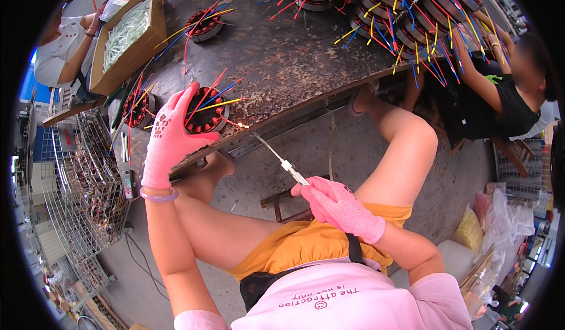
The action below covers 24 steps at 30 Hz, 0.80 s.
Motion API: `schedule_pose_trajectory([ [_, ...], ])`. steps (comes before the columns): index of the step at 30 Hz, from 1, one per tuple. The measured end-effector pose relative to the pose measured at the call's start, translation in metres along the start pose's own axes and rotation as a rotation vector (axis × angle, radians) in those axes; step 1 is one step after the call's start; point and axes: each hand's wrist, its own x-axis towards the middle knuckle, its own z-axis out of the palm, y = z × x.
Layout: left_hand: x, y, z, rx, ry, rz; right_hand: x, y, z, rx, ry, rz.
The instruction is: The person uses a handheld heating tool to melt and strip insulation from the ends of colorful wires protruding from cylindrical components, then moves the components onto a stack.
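Head view: round black stator (205, 113) with red, yellow and blue leads is being steadied under the flattened left hand (169, 139); torch wand (281, 161) is being clamped in the right hand (340, 205).

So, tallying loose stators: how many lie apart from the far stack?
3: one under the left hand at, one left of it, one farther back. Others may be hidden.

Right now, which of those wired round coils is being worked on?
The motor coil at the table edge: the left hand steadies it, unlike the others.
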Motion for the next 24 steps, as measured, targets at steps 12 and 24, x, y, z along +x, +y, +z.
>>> schedule_pose_trajectory([
  [12,0.0008,-0.0011,0.001,-0.005,0.001,0.016,0.0,0.0019,-0.001,-0.003,0.006,-0.014],
  [24,0.0003,-0.0011,0.0009,-0.012,0.0,0.022,-0.0014,-0.0006,-0.0029,-0.033,0.005,-0.002],
])
